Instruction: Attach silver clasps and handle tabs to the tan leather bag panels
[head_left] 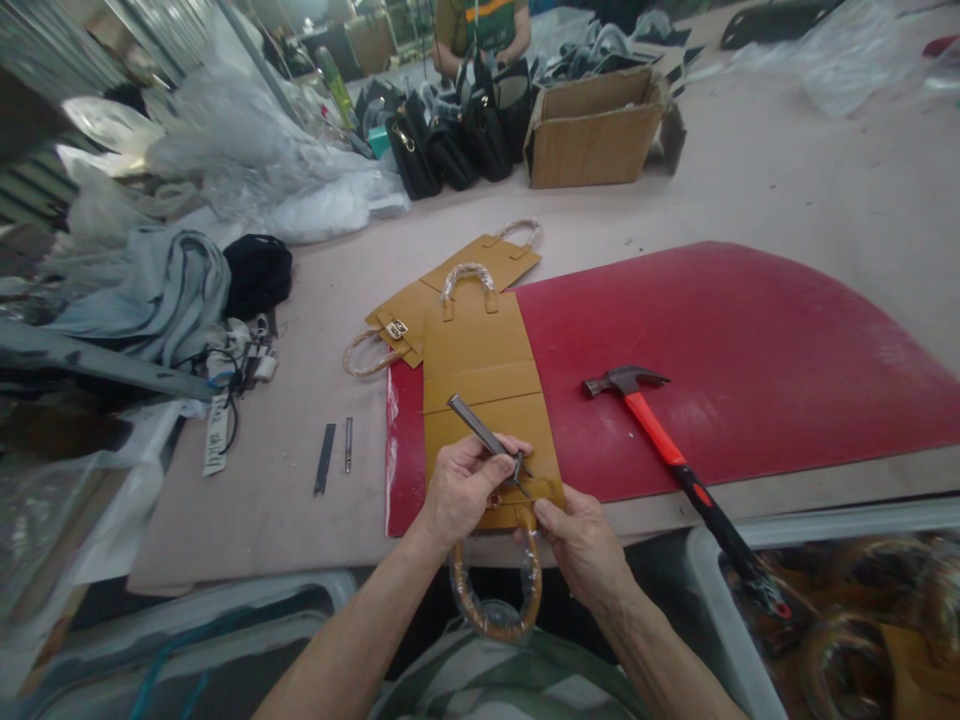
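Note:
A tan bag panel [480, 345] lies lengthwise in front of me, its near end at the table edge. My left hand [466, 485] is closed on a slim grey metal tool [478, 424], which slants over the panel with its thin lower end at the strap piece near the handle. The tool's exact kind is unclear. My right hand [585, 540] pinches the panel's near right edge, thumb on top. Between my wrists a plastic-wrapped handle [495, 628] hangs over the table edge. A second tan panel [409, 305] with handles and a metal clasp [396, 327] lies partly underneath.
A claw hammer [660, 435] rests on the red mat [735, 340], its grip overhanging a bin [705, 570] of tan pieces. Two small metal strips [324, 460] lie left. Black bags [450, 145], a cardboard box [592, 130] and a person [487, 35] are at the back.

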